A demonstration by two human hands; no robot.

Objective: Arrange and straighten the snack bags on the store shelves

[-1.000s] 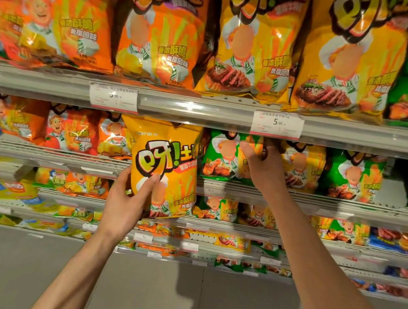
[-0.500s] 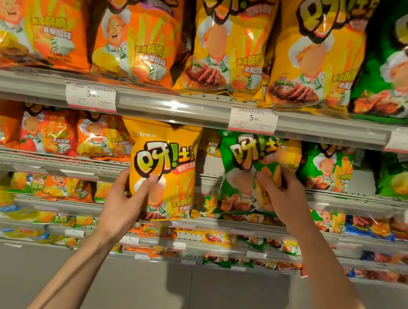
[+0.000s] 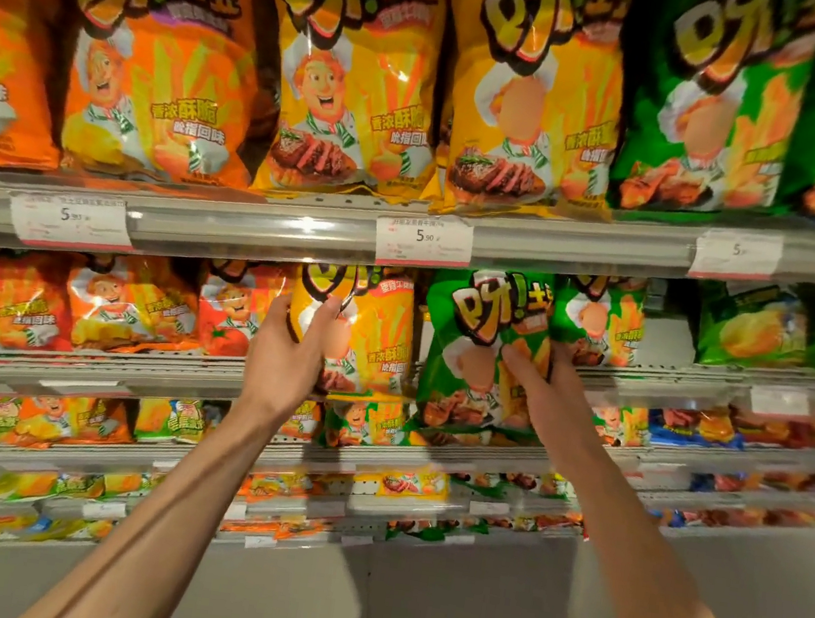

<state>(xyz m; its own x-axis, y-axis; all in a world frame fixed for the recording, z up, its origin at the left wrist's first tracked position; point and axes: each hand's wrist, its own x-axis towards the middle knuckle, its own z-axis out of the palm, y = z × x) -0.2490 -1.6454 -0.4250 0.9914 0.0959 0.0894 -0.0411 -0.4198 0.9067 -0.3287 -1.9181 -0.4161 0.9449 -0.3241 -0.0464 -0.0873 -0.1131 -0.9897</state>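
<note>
My left hand (image 3: 284,360) grips the left side of a yellow snack bag (image 3: 376,330), held upright at the second shelf (image 3: 128,370) with its top tucked under the upper shelf rail. My right hand (image 3: 545,405) holds a green snack bag (image 3: 473,348) by its right side, tilted slightly, just in front of the second shelf beside another green bag (image 3: 605,329). The two held bags sit side by side, nearly touching.
The top shelf (image 3: 260,232) carries big orange, yellow and green bags with price tags (image 3: 422,240) on its rail. Orange bags (image 3: 131,303) fill the second shelf to the left. Lower shelves hold smaller mixed bags. Grey floor lies below.
My left hand has lifted the yellow bag up and back under the upper rail. My right hand has drawn the green bag out and lowered it slightly; the view has shifted right and closer.
</note>
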